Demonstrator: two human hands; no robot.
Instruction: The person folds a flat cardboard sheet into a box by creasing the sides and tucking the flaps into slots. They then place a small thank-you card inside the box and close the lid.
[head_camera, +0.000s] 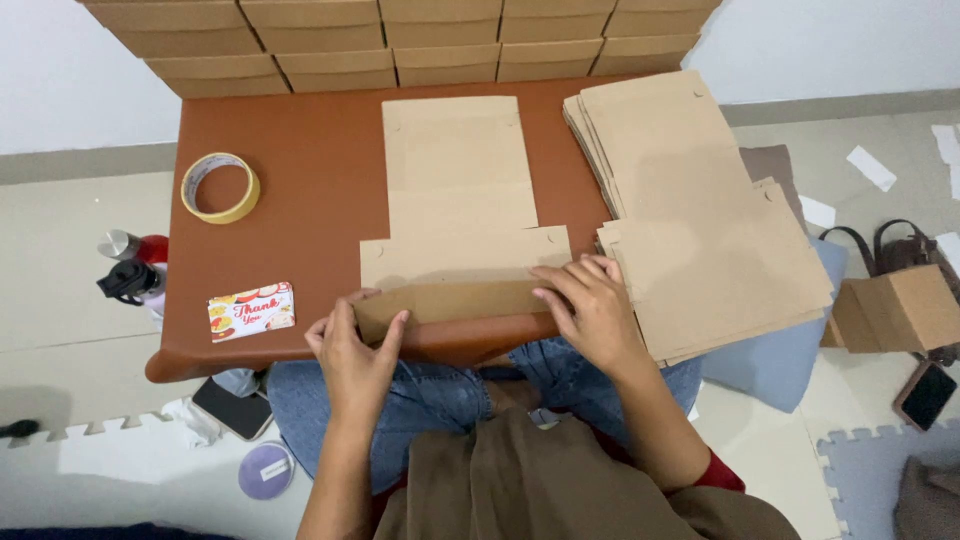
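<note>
The flat cardboard box blank (462, 215) lies at the centre of the brown table (300, 180); the left hand (355, 350) pinches the raised near flap at its left end and the right hand (590, 310) presses spread fingers onto the fold, so uneven pressure risks a crooked crease or a shifted blank. The stack of blanks (700, 210) touches the right hand and crowds the fold, whereas the tape roll (220, 187) and the printed card (251, 310) lie well apart on the left.
</note>
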